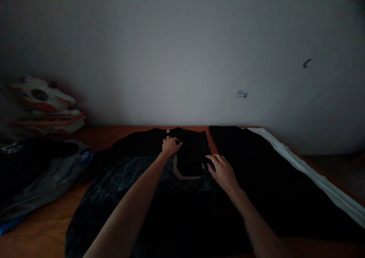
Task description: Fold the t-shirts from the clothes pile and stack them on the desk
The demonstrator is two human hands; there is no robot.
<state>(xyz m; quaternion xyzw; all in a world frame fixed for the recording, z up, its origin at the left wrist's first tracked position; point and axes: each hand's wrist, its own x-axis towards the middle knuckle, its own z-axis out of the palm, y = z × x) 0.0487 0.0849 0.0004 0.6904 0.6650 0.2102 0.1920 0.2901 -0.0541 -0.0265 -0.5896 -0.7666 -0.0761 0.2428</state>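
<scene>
A dark T-shirt (137, 140) lies spread flat in front of me, with a marbled blue-grey band and a pale angular outline printed across it. A small white label shows at its neckline, at the far end. My left hand (171, 145) rests on the black upper part, below the label, thumb apart from the loosely bent fingers and nothing visible in it. My right hand (222, 171) hovers over or touches the shirt's right edge, beside the pale outline. Its fingers are bent and spread, and I see nothing held. Contact under the fingertips is too dark to tell.
More black clothing (273, 189) lies flat on the right, with a white garment (308, 166) showing along its edge. A heap of dark and grey clothes (45, 174) sits at left. Behind it stands a cow-shaped toy keyboard (48, 105). A pale wall (182, 60) closes the back.
</scene>
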